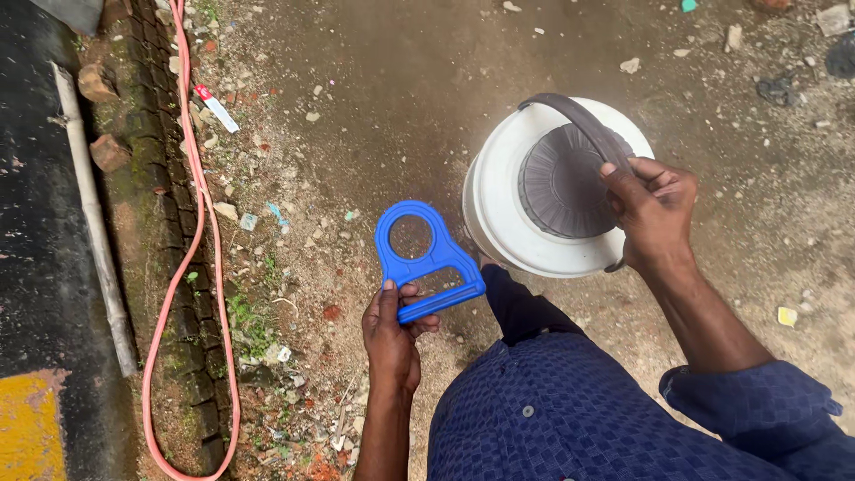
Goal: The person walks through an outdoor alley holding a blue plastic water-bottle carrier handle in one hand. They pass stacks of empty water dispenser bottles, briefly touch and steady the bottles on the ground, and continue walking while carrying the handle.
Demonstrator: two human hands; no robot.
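My left hand [392, 334] grips the lower bar of a blue plastic carrying handle with a round ring on top [424, 260], held out over the ground. My right hand [653, 212] holds the grey bail handle [579, 120] of a white bucket [499, 191], which hangs at my right side. A grey ribbed lid or insert [557, 183] sits inside the bucket's mouth. The blue handle is just left of the bucket and does not touch it. My dark blue checked shirt fills the bottom right.
Wet dirt ground strewn with stones and rubble lies below. A pink hose [207, 240] runs along a mossy brick edging [169, 223] at the left. Beside it lie a pale pipe [93, 223] and dark pavement with a yellow patch [31, 423].
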